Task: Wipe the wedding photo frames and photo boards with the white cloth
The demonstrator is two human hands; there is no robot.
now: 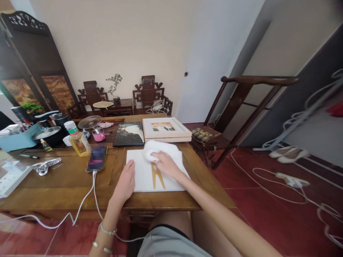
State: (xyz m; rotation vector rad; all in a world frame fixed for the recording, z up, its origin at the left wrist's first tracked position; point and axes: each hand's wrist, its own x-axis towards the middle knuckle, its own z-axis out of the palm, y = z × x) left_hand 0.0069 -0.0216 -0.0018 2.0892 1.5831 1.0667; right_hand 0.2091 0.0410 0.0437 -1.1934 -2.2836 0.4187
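A white flat board [142,178] lies face down on the wooden table [66,182], with a tan stand leg [157,177] on its back. My left hand [125,182] lies flat and open on the board's left edge. My right hand [164,163] is closed on a white cloth [160,148] bunched over the board's upper right part.
Behind the board lie a dark picture [129,133] and stacked white frames [166,129]. A phone [97,158] on a white cable, a yellow bottle [78,142], a pink cup [98,134], pots and a white power strip [12,175] crowd the left. A wooden chair [235,107] stands at right.
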